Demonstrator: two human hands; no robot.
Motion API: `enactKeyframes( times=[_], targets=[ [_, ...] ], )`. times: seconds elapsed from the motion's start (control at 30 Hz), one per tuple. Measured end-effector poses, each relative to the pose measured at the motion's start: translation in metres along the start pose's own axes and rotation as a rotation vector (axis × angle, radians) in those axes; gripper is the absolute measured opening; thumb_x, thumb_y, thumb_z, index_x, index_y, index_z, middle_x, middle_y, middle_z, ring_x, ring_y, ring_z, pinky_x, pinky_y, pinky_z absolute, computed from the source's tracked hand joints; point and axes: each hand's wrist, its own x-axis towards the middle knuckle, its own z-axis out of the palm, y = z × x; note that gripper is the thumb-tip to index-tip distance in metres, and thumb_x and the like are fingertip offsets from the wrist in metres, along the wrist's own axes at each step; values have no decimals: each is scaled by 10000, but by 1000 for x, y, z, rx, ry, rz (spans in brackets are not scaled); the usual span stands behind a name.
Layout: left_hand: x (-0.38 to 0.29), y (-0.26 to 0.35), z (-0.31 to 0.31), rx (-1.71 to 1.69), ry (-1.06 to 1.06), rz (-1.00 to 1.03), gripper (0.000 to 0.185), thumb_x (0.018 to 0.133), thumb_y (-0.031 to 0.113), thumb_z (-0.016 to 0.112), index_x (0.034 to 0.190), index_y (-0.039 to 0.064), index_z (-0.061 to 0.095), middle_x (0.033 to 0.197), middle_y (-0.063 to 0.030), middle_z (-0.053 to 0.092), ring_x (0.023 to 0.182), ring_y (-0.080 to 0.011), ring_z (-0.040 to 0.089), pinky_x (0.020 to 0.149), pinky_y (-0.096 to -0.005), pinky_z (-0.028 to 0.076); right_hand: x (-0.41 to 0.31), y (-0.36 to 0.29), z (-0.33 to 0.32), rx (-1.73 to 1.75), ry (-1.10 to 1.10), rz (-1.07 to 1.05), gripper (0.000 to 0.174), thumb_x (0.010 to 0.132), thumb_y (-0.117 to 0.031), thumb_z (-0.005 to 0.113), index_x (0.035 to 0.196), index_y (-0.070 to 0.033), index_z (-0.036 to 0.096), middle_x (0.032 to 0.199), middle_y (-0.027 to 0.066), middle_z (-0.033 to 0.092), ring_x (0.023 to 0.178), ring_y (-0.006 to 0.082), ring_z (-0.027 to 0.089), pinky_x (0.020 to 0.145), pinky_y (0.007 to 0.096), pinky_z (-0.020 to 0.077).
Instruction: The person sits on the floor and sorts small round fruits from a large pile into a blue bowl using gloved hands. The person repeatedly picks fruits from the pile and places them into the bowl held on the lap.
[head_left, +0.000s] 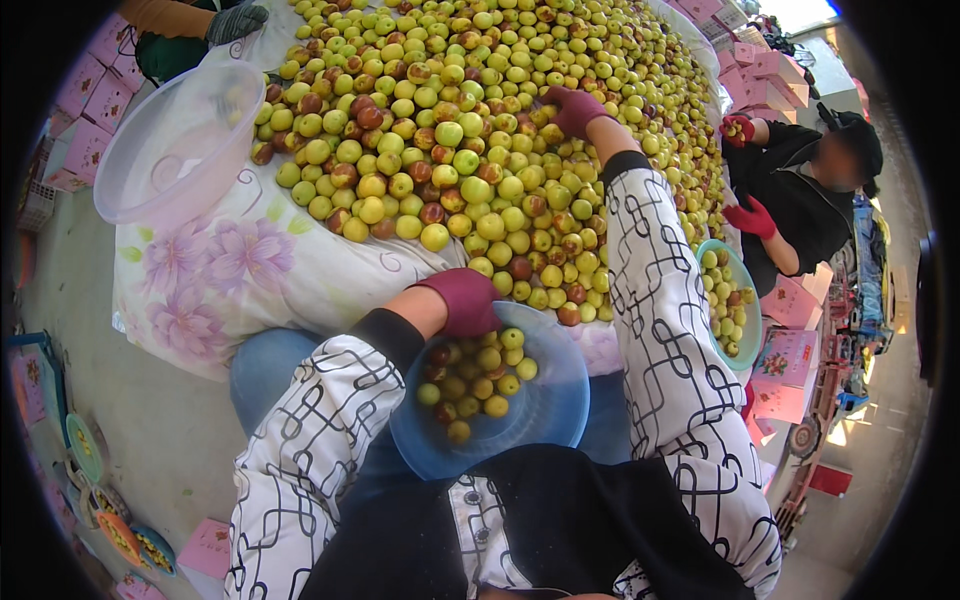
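Observation:
A large heap of green and reddish-brown jujubes (450, 135) lies on a white flowered cloth (247, 277). My right hand (574, 112), in a maroon glove, reaches into the heap, its fingertips among the fruit; whether it grips one cannot be told. My left hand (466, 301), also gloved in maroon, is at the upper rim of a blue plastic basin (555, 405) in my lap. Its fingers point down and are partly hidden, so a hold on fruit or rim cannot be made out. Several jujubes (480, 375) lie in the basin.
An empty-looking clear plastic basin (180, 150) stands tilted at the cloth's left. A co-worker (795, 180) in red gloves is at the right, near a green basin of jujubes (750, 330). Another person's grey-gloved hand (236, 24) is at upper left. Pink cartons (784, 367) are stacked around.

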Motion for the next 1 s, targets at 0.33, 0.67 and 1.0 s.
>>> enactKeyframes(
  times=[0.33,0.67,1.0],
  targets=[
    [5,-3,1,-2,-16,6,376,805,409,636,963,76,712,963,-180,688,923,-360,647,823,-422,502,-185,-46,-31,1011,463,-300,400,888,-314,557,1176,-41,507,759,50,557,584,142,511,513,256,396],
    [8,-8,6,7,25,59,315,786,339,649,934,68,711,895,-180,693,849,-358,660,764,-416,509,-339,-165,5,1620,-482,51,354,985,-415,454,1043,-70,510,734,66,560,510,117,488,465,239,371],
    [2,-4,3,-42,52,14,384,830,370,621,997,31,687,881,-210,686,815,-352,668,737,-406,519,-327,-148,21,2102,-636,44,736,926,-653,408,1393,-85,380,1286,133,508,1115,272,577,821,409,541]
  ],
)
